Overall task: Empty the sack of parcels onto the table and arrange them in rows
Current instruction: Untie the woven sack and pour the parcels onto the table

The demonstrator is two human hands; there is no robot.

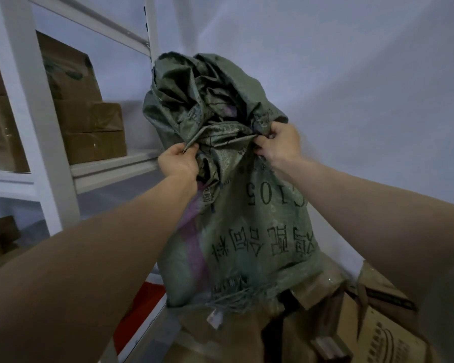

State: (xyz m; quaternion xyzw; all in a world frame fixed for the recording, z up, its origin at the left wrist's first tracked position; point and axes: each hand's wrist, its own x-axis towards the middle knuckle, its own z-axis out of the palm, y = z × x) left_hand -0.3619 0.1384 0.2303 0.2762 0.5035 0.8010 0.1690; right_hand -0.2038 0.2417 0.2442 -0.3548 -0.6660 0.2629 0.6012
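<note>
A green woven sack with black print and a purple stripe hangs upside down in the middle of the view, its frayed mouth pointing down. My left hand grips a fold of the sack on its left side. My right hand grips a bunched fold on its right side. Under the sack's mouth lie several brown cardboard parcels, partly covered by the sack. The table surface beneath them is mostly hidden.
A white metal shelf rack stands at the left with brown taped boxes on it. A printed cardboard box lies at the lower right. Something red shows at the lower left. A plain pale wall is behind.
</note>
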